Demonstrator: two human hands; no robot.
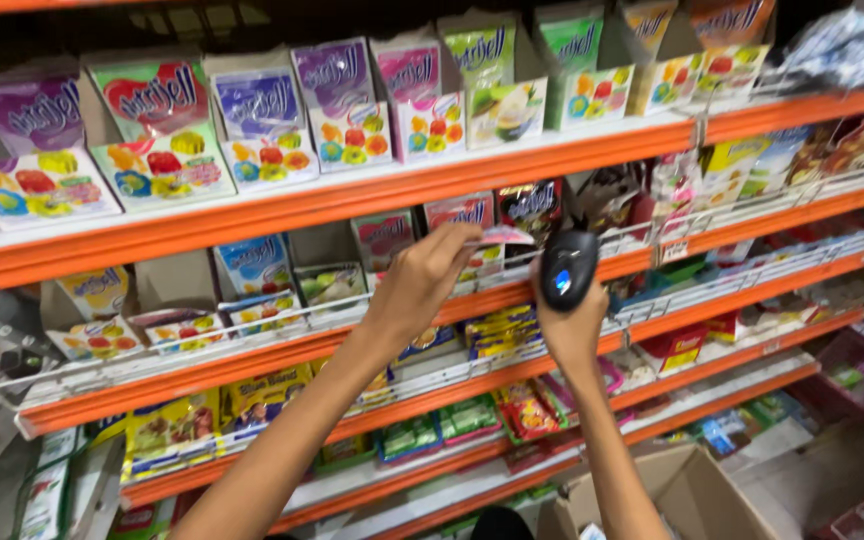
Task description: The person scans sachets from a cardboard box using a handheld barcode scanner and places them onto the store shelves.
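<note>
The left hand (pixel 422 275) pinches a small pink-and-white flat packet (pixel 497 238) at the orange metal shelf (pixel 352 200) edge. Just right of it, the right hand (pixel 567 325) grips a black handheld scanner (pixel 566 268), its head facing the packet.

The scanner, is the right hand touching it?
Touching. The head view shows the right hand wrapped around the lower part of the black scanner, which it holds up toward the packet that the left hand pinches.

A shop aisle: orange shelves (pixel 372 195) with wire rails, packed with rows of colourful sachets (pixel 262 130)
</note>
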